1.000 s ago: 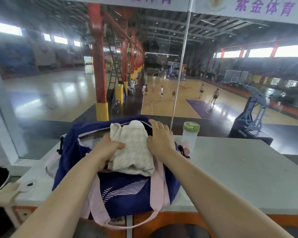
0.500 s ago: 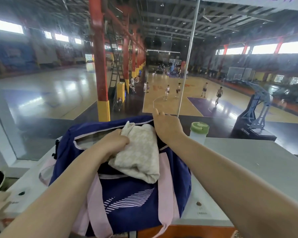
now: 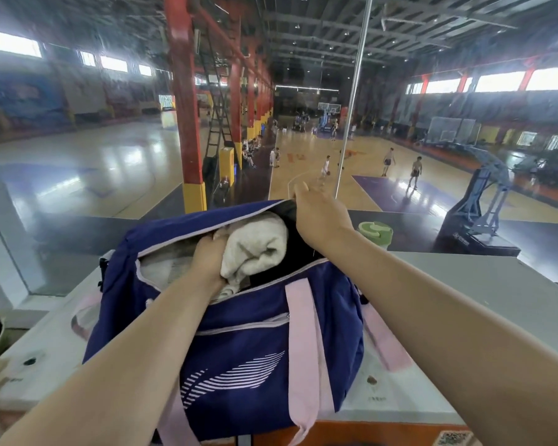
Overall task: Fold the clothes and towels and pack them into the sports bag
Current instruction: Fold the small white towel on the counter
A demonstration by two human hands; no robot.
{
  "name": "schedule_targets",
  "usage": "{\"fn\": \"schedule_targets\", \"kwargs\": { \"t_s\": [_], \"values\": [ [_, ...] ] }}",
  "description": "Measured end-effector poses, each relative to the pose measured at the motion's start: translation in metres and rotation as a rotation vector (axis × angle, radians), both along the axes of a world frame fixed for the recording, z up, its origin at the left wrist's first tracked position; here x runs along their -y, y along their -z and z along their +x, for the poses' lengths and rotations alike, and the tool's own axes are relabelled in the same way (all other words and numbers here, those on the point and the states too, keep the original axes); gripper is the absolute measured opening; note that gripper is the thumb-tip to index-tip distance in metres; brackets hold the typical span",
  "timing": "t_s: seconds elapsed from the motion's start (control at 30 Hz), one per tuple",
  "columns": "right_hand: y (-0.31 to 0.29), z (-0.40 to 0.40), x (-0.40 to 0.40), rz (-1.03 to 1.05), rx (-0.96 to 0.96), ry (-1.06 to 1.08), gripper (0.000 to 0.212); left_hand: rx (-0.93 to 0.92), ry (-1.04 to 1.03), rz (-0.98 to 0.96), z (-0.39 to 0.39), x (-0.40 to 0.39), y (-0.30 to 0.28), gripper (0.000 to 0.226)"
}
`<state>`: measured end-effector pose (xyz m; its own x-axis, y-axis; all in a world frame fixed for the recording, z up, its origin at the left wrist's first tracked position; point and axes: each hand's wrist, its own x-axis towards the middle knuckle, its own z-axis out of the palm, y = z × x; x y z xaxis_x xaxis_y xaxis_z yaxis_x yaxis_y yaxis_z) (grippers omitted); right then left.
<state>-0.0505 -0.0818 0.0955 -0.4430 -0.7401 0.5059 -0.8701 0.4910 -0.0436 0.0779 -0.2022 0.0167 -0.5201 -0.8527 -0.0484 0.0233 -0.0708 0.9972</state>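
On a grey ledge (image 3: 484, 304) overlooking a basketball court (image 3: 335, 175), left hand (image 3: 208, 257) grips towel (image 3: 255, 246); right hand (image 3: 319, 217) pinches bag (image 3: 248, 346) rim.

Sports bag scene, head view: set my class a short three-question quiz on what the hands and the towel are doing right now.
1. True or false: the cream towel lies flat on the counter beside the sports bag.
2. Multiple choice: what does the right hand do? A) grips the green-lidded bottle; B) pulls up the far edge of the bag's opening; C) rests on the counter.
3. Fill in: the left hand pushes the towel into the bag's ____ opening.

Key: 1 false, the towel is partly inside the bag; 2 B; 3 top.
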Motion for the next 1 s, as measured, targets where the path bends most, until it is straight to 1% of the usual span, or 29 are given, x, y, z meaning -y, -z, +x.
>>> {"fn": "schedule_targets", "kwargs": {
  "t_s": [0.03, 0.07, 0.1, 0.13, 0.17, 0.2, 0.23, 0.27, 0.33, 0.4, 0.47, 0.5, 0.53, 0.57, 0.6, 0.63, 0.67, 0.7, 0.73, 0.8, 0.87, 0.9, 0.93, 1.0],
  "values": [
    [0.003, -0.002, -0.001, 0.002, 0.010, 0.000, 0.026, 0.103, -0.020, -0.119, -0.002, 0.004, 0.007, 0.032],
    [0.007, -0.004, -0.003, 0.002, 0.033, -0.004, 0.025, 0.228, -0.020, -0.287, -0.005, 0.006, 0.009, 0.028],
    [0.011, -0.007, -0.004, 0.006, 0.067, -0.011, 0.024, 0.365, 0.016, -0.457, -0.006, 0.008, 0.008, 0.027],
    [0.015, -0.011, -0.005, 0.009, 0.106, -0.023, 0.023, 0.489, 0.059, -0.586, -0.006, 0.006, 0.005, 0.031],
    [0.018, -0.014, -0.006, 0.000, 0.153, -0.036, 0.022, 0.587, 0.072, -0.632, -0.006, 0.007, 0.002, 0.037],
    [0.021, -0.016, -0.007, -0.030, 0.192, -0.052, 0.019, 0.624, 0.053, -0.640, -0.007, 0.006, 0.000, 0.041],
    [0.022, -0.016, -0.010, -0.084, 0.208, -0.069, 0.016, 0.611, 0.015, -0.624, -0.006, 0.006, -0.001, 0.039],
    [0.025, -0.014, -0.013, -0.148, 0.197, -0.091, 0.012, 0.537, -0.015, -0.578, -0.005, 0.003, -0.001, 0.034],
    [0.033, -0.008, -0.024, -0.211, 0.156, -0.156, 0.006, 0.281, -0.082, -0.385, -0.004, -0.005, 0.003, 0.027],
    [0.047, -0.001, -0.036, -0.086, 0.168, -0.191, 0.003, 0.032, -0.154, -0.212, -0.005, -0.012, 0.003, 0.030],
    [0.061, 0.001, -0.046, 0.152, 0.156, -0.133, 0.019, -0.108, -0.250, -0.108, -0.010, -0.011, -0.002, 0.029],
    [0.064, 0.002, -0.051, 0.252, 0.124, -0.111, 0.027, -0.155, -0.293, -0.056, -0.014, -0.009, -0.005, 0.034],
    [0.063, 0.003, -0.056, 0.300, 0.101, -0.121, 0.032, -0.189, -0.326, -0.018, -0.020, -0.008, -0.006, 0.037],
    [0.060, 0.003, -0.060, 0.295, 0.112, -0.169, 0.031, -0.195, -0.344, -0.003, -0.026, -0.010, -0.006, 0.040],
    [0.054, 0.004, -0.065, 0.255, 0.169, -0.246, 0.027, -0.160, -0.344, -0.032, -0.031, -0.012, -0.005, 0.040],
    [0.048, 0.004, -0.069, 0.199, 0.255, -0.329, 0.023, -0.066, -0.320, -0.115, -0.034, -0.015, -0.002, 0.039],
    [0.043, 0.001, -0.072, 0.146, 0.340, -0.399, 0.022, 0.101, -0.263, -0.231, -0.036, -0.017, 0.002, 0.040],
    [0.041, -0.002, -0.075, 0.114, 0.388, -0.448, 0.025, 0.293, -0.181, -0.351, -0.036, -0.018, 0.005, 0.045],
    [0.038, -0.005, -0.079, 0.105, 0.399, -0.461, 0.031, 0.478, -0.086, -0.462, -0.034, -0.017, 0.006, 0.052],
    [0.037, -0.008, -0.083, 0.131, 0.384, -0.382, 0.047, 0.757, 0.062, -0.600, -0.031, -0.013, -0.002, 0.067],
    [0.035, -0.011, -0.085, 0.190, 0.402, -0.247, 0.053, 0.963, 0.094, -0.728, -0.029, -0.009, -0.015, 0.071],
    [0.036, -0.013, -0.084, 0.198, 0.416, -0.200, 0.052, 1.043, 0.079, -0.826, -0.028, -0.009, -0.022, 0.069],
    [0.037, -0.014, -0.083, 0.185, 0.439, -0.181, 0.045, 1.098, 0.047, -0.943, -0.027, -0.012, -0.025, 0.066],
    [0.038, -0.014, -0.078, 0.108, 0.460, -0.162, 0.018, 1.124, -0.033, -1.194, -0.025, -0.019, -0.029, 0.058]
  ]
}}
